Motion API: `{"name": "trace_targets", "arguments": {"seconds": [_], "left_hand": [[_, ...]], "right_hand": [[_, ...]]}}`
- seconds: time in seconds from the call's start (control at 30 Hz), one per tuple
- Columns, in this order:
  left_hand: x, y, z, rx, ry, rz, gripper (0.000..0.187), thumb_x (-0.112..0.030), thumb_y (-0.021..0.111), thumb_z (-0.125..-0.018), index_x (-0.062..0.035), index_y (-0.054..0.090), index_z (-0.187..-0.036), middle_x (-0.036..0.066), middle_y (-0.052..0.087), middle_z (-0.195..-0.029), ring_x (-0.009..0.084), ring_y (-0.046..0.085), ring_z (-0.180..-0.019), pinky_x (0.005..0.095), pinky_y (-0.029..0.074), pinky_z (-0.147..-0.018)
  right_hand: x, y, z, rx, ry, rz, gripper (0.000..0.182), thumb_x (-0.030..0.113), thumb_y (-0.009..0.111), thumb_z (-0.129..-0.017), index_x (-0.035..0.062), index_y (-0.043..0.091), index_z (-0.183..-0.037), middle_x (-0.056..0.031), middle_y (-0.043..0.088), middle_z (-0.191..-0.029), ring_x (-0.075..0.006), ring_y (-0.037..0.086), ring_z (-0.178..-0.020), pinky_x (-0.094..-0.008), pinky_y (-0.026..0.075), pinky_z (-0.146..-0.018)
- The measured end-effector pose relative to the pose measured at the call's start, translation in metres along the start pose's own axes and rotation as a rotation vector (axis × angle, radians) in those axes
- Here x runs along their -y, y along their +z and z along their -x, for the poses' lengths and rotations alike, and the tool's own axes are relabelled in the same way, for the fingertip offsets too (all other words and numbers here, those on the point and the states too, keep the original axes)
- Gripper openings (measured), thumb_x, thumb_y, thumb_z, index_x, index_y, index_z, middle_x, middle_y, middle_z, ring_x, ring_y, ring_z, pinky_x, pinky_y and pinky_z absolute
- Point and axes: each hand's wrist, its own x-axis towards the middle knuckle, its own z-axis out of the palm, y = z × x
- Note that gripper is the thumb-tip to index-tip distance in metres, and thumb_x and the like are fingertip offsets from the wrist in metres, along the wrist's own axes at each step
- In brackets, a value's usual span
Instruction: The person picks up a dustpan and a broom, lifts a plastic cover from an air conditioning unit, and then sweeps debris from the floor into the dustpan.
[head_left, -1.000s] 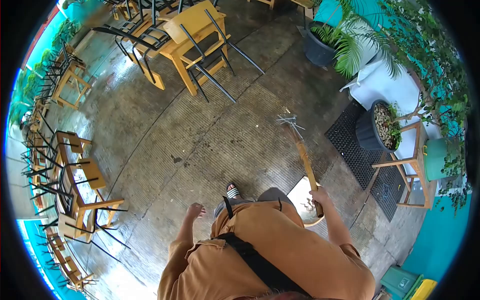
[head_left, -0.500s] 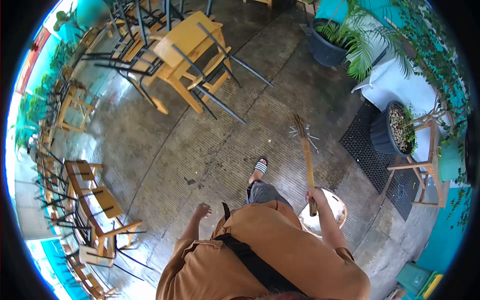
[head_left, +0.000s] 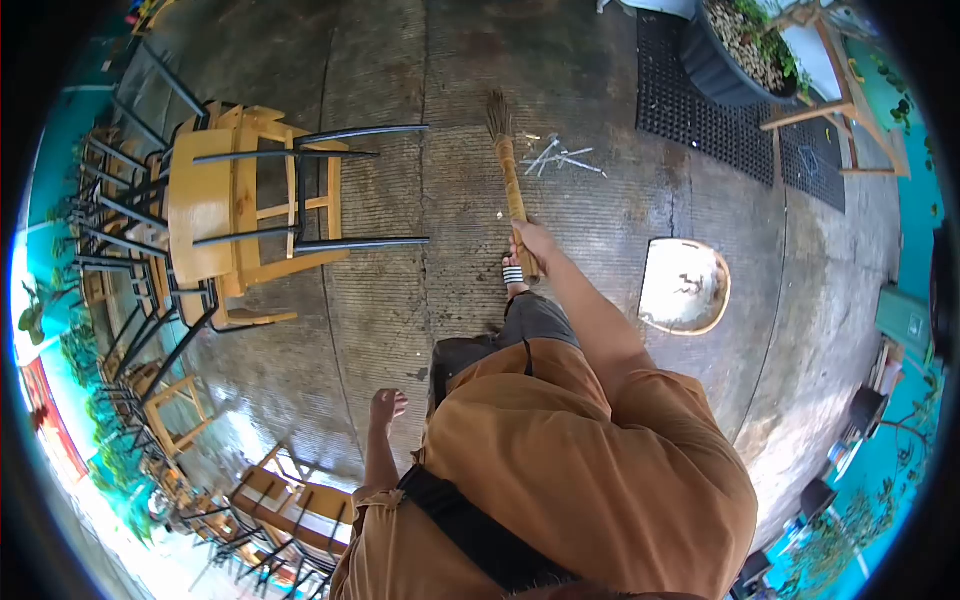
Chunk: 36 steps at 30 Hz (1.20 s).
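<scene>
My right hand (head_left: 533, 247) is wrapped round the handle of a stick broom (head_left: 512, 185). Its bristles point forward and rest on or just over the concrete floor. Beside the bristles, to the right, lie several thin whitish sticks (head_left: 560, 160), crossed in a loose pile. My left hand (head_left: 388, 406) hangs at my side with nothing in it, its fingers loosely bent and a little apart. A white scoop-like container with a brown rim (head_left: 685, 287) lies on the floor to the right of my right forearm.
Stacked wooden chairs with black metal legs (head_left: 205, 215) stand at left. More chairs (head_left: 290, 505) are at lower left. A black rubber mat (head_left: 690, 110), a dark plant pot (head_left: 735, 60) and a wooden stand (head_left: 850, 100) are at upper right. My sandalled foot (head_left: 513, 275) is near the broom.
My view has turned to the right, so the chairs and mat sit elsewhere in it. My right hand has reached forward with the broom, away from the white container; the bristles are still near the sticks.
</scene>
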Motion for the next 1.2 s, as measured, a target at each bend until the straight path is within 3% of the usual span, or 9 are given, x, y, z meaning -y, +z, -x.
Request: {"name": "trace_targets", "arguments": {"seconds": [0.2,0.27,0.5,0.6,0.77,0.87,1.03,1.13,1.2], "left_hand": [[-0.088,-0.007,-0.041,0.134,0.134,-0.140,0.023,-0.022,0.049,-0.090,-0.0023,0.055,-0.100,0.013,0.063,-0.092,0.0219,0.065,-0.081,0.0323,0.054,-0.065],[-0.104,-0.010,-0.068,0.202,0.156,-0.169,0.021,-0.020,0.048,-0.090,-0.0018,0.055,-0.099,0.014,0.063,-0.093,0.0213,0.065,-0.079,0.0316,0.054,-0.066],[-0.167,-0.027,-0.115,0.226,0.181,-0.499,0.020,-0.018,0.047,-0.089,-0.0012,0.054,-0.096,0.008,0.054,-0.069,0.0165,0.056,-0.050,0.0304,0.050,-0.045],[-0.183,-0.037,-0.126,0.178,0.272,-0.619,0.018,-0.019,0.047,-0.089,-0.0019,0.054,-0.090,0.002,0.042,-0.057,0.0097,0.036,-0.039,0.0269,0.030,-0.034],[-0.214,-0.036,-0.116,0.156,0.227,-0.551,0.019,-0.019,0.047,-0.089,-0.0022,0.053,-0.093,0.002,0.043,-0.059,0.0100,0.039,-0.041,0.0264,0.033,-0.037],[-0.221,-0.021,-0.109,0.137,0.217,-0.565,0.019,-0.019,0.047,-0.090,-0.0015,0.052,-0.093,0.004,0.047,-0.061,0.0113,0.044,-0.043,0.0266,0.037,-0.037],[-0.221,0.001,-0.104,0.193,0.252,-0.636,0.019,-0.018,0.046,-0.091,0.0000,0.051,-0.094,0.007,0.052,-0.065,0.0137,0.052,-0.046,0.0268,0.043,-0.039],[-0.224,0.014,-0.105,0.264,0.230,-0.693,0.020,-0.019,0.046,-0.092,0.0003,0.051,-0.094,0.008,0.054,-0.067,0.0154,0.057,-0.051,0.0281,0.047,-0.044],[-0.233,0.036,-0.108,0.310,0.252,-0.715,0.020,-0.019,0.047,-0.092,0.0009,0.051,-0.095,0.009,0.056,-0.069,0.0156,0.058,-0.055,0.0280,0.049,-0.048]], "right_hand": [[-0.064,-0.088,0.007,-0.049,0.175,-0.134,0.017,0.025,0.043,-0.092,0.0080,0.044,-0.097,-0.0058,0.048,-0.060,-0.0139,0.048,-0.045,-0.0289,0.044,-0.041],[-0.070,-0.084,0.080,-0.165,0.087,-0.215,0.016,0.024,0.043,-0.092,0.0082,0.043,-0.094,-0.0064,0.049,-0.062,-0.0141,0.048,-0.044,-0.0285,0.044,-0.039],[-0.052,-0.049,0.215,-0.329,0.056,-0.124,0.044,0.020,0.045,-0.090,0.0060,0.037,-0.131,-0.0064,0.049,-0.063,-0.0131,0.048,-0.044,-0.0277,0.041,-0.038],[-0.057,-0.044,0.180,-0.290,-0.064,-0.098,0.051,0.021,0.048,-0.088,0.0063,0.036,-0.135,-0.0057,0.050,-0.063,-0.0125,0.048,-0.044,-0.0269,0.041,-0.039],[-0.033,-0.058,0.071,-0.384,-0.132,0.014,0.052,0.020,0.048,-0.087,0.0005,0.035,-0.133,-0.0039,0.049,-0.067,-0.0116,0.048,-0.046,-0.0246,0.043,-0.043],[-0.051,-0.094,0.031,-0.341,-0.051,-0.289,0.029,0.018,0.050,-0.086,0.0024,0.048,-0.109,-0.0064,0.052,-0.064,-0.0160,0.052,-0.047,-0.0310,0.046,-0.041],[-0.121,-0.113,0.088,-0.529,0.000,-0.231,0.040,0.021,0.051,-0.087,0.0037,0.045,-0.123,-0.0068,0.053,-0.065,-0.0168,0.053,-0.045,-0.0303,0.046,-0.041],[-0.092,-0.095,0.186,-0.566,0.049,-0.355,0.048,0.023,0.051,-0.087,0.0050,0.041,-0.130,-0.0087,0.055,-0.067,-0.0172,0.054,-0.045,-0.0296,0.046,-0.041],[-0.095,-0.112,0.208,-0.614,0.009,-0.136,0.051,0.024,0.052,-0.087,0.0059,0.038,-0.133,-0.0090,0.054,-0.066,-0.0173,0.055,-0.044,-0.0299,0.047,-0.041]]}}
